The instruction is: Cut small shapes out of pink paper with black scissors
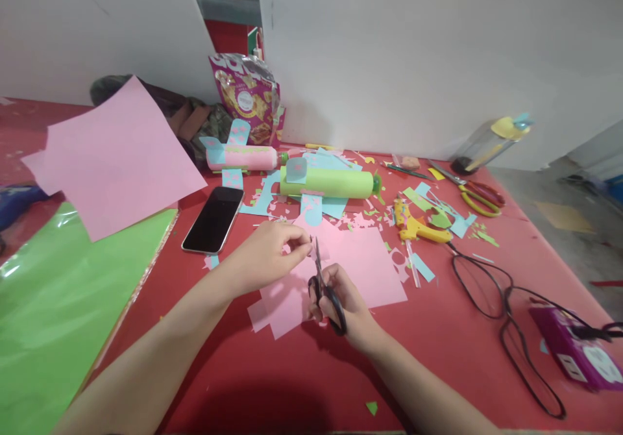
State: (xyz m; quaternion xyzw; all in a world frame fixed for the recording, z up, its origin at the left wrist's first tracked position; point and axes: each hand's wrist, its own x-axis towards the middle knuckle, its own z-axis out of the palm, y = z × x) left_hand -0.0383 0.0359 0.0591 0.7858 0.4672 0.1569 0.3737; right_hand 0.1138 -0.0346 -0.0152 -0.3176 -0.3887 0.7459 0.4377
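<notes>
Near us on the red table (272, 383) lies a green scrap (372, 408). A bit farther, we're prob. on the snip step: our R hand (353, 308) has the black scissors (320, 278), w/ the tips pointing far, right by our L hand (270, 253). We think the next move calls for slow, tiny cuts, w/ L fingers clear of the blades.

Grip: R fingers are wrapped on the scissor loops, so that's a real hold; blades look just a bit apart, if at all. L thumb + finger are pinched together, but we can't tell if a paper bit is btwn them b/c it's too small. The pink paper (377, 269) lies flat, mid-table, under the scissors.

Phone (214, 219) is L of our L hand; glue gun (421, 228) is off to the R. Farther, the green tube (335, 183) has blue tabs (312, 209). Pink tube (248, 158) is to its L, a bit farther. Snack bag (248, 100) stands far back.
</notes>
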